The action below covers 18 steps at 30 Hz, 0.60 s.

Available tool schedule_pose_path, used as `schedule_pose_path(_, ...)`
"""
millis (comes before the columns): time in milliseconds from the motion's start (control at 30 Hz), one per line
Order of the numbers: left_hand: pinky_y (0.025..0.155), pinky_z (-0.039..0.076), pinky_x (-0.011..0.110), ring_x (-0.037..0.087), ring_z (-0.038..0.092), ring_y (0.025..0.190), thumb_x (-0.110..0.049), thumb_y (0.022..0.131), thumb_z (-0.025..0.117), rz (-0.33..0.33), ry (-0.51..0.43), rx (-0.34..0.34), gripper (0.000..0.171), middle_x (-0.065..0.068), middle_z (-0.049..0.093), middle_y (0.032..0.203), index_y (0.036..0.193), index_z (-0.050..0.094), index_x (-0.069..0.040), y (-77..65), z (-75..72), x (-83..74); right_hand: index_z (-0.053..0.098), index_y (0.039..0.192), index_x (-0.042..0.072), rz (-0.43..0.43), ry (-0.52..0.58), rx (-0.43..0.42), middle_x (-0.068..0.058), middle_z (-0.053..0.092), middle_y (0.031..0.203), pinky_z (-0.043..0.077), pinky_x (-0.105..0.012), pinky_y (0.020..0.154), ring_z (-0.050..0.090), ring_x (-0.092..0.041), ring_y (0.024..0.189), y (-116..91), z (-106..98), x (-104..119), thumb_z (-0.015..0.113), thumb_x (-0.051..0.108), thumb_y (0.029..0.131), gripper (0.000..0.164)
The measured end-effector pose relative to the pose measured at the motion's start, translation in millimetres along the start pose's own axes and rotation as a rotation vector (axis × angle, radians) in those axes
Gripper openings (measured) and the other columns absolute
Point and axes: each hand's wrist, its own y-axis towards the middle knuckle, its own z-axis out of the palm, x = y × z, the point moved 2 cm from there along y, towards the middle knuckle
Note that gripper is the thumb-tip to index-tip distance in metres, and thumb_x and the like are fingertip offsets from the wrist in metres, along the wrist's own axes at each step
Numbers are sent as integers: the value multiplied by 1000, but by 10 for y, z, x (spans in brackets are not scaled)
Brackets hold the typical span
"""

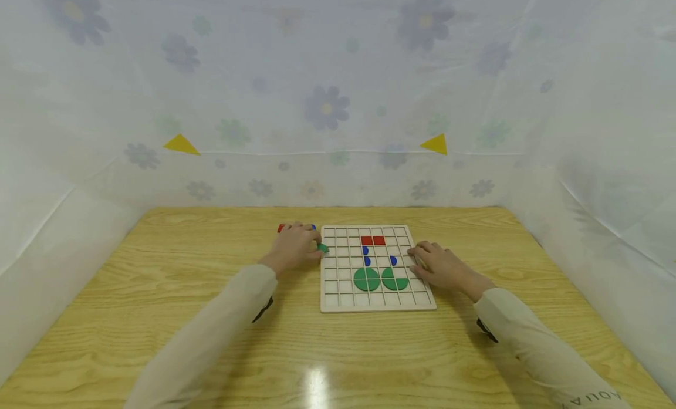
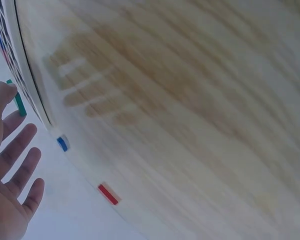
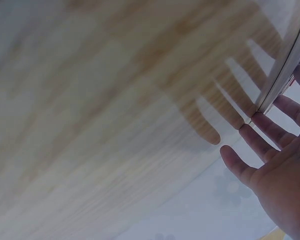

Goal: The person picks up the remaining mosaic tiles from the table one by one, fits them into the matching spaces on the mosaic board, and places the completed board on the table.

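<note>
A white gridded board (image 1: 377, 308) lies on the table. My left hand (image 1: 294, 248) is at its left edge, pinching a green quarter-circle piece (image 1: 323, 248) between thumb and index finger, just above the board's edge. The left wrist view shows this green piece (image 2: 20, 103) edge-on, the other fingers spread. My right hand (image 1: 442, 266) rests at the board's right edge, fingers nearly straight, with no piece in it. On the board are two red squares (image 1: 372, 240), small blue half-round pieces (image 1: 393, 261), a green circle (image 1: 367, 286) and a green three-quarter circle (image 1: 391, 284).
Past my left hand lie a red piece (image 1: 281, 227) and a blue piece (image 1: 314, 227), partly hidden by the hand. The wooden table (image 1: 317, 350) is enclosed by pale flowered curtains (image 1: 285, 180) at the back and sides, with two yellow triangles (image 1: 437, 144) at the back.
</note>
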Motion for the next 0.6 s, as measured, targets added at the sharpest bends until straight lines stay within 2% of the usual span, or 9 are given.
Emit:
schedule_pose_path(233, 88, 41, 47, 27, 53, 101, -39, 82, 66, 49, 2, 9, 26, 2, 64, 105, 96, 67, -18, 93, 58, -166, 51, 124, 7, -14, -6, -14, -17, 49, 123, 41, -62, 81, 51, -37, 107, 4, 16, -17, 52, 26, 93, 37)
schedule_pose_path(467, 95, 38, 47, 24, 53, 99, -43, 83, 63, 112, 31, 36, 29, -1, 64, 105, 100, 67, -20, 184, 106, -369, 51, 125, 7, -13, -13, -14, -16, 50, 123, 42, -61, 80, 51, -36, 107, 5, 18, -20, 52, 26, 93, 37)
schedule_pose_path(600, 95, 39, 44, 21, 53, 99, -45, 82, 63, 144, 38, 39, 30, -3, 63, 104, 100, 67, -21, 229, 115, -496, 52, 125, 6, -14, -12, -18, -17, 50, 122, 42, -60, 80, 52, -37, 106, 3, 10, -10, 52, 26, 93, 37)
